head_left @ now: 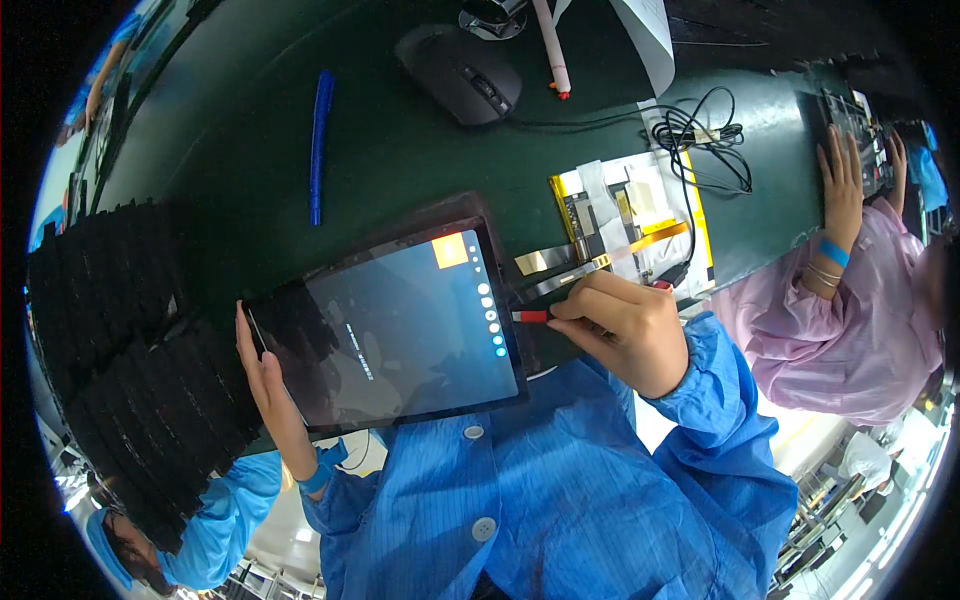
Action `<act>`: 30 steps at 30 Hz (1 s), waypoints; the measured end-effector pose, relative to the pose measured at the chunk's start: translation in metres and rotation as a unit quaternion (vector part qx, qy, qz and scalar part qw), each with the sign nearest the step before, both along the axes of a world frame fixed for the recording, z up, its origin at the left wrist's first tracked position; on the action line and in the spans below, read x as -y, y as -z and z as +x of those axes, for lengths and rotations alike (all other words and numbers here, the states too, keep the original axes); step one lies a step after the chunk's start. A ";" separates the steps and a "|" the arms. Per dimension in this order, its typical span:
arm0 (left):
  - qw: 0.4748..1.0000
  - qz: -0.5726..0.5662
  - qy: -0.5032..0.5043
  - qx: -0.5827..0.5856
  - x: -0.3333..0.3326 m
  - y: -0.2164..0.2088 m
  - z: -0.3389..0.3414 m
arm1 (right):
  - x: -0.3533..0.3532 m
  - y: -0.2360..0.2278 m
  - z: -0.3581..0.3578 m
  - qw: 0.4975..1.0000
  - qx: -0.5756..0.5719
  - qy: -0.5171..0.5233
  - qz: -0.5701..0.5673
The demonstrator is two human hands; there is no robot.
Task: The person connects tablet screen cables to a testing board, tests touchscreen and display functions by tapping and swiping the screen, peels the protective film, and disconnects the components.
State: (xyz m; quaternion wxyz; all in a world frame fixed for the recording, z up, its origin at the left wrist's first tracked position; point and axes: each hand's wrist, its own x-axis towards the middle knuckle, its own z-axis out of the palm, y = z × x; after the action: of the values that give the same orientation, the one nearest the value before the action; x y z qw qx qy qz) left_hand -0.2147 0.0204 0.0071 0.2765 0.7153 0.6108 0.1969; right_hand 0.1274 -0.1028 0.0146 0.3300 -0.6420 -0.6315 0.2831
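Note:
A tablet (385, 345) with a lit screen lies slanted before me, showing an orange square and a column of round icons. My left hand (275, 400) holds its left edge, fingers stretched along the side and thumb by the front. At the opposite edge, my right hand (630, 330) pinches a small red plug-like piece (531, 316). Its tip is at the tablet's side; whether it is inserted cannot be made out. Just beyond that hand sits an exposed electronic assembly (640, 215) with yellow edges, silvery tape and flat ribbon cables (560, 270).
A black mouse (460, 75), a blue pen-like stick (320, 148) and a pale pink pen (553, 50) lie farther back. A coiled black cable (700, 135) overlaps the assembly. Black stacked pieces (130, 350) stand at left. A co-worker's hand (842, 185) is at right.

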 end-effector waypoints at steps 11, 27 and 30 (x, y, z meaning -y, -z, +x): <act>1.000 -0.006 0.004 0.012 0.001 0.005 -0.005 | -0.002 0.003 0.003 0.999 -0.002 -0.027 0.020; 0.999 -0.027 -0.001 0.045 -0.003 0.015 0.000 | -0.010 0.017 0.005 0.969 0.166 -0.141 0.113; 0.999 -0.011 0.013 0.034 -0.006 0.019 -0.003 | -0.012 0.021 0.004 0.971 0.162 -0.138 0.110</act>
State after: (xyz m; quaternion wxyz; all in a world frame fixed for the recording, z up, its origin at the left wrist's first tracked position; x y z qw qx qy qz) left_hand -0.2177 0.0260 -0.0120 0.3074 0.7129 0.5940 0.2109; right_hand 0.1310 -0.0911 -0.0064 0.2495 -0.5455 -0.7864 0.1477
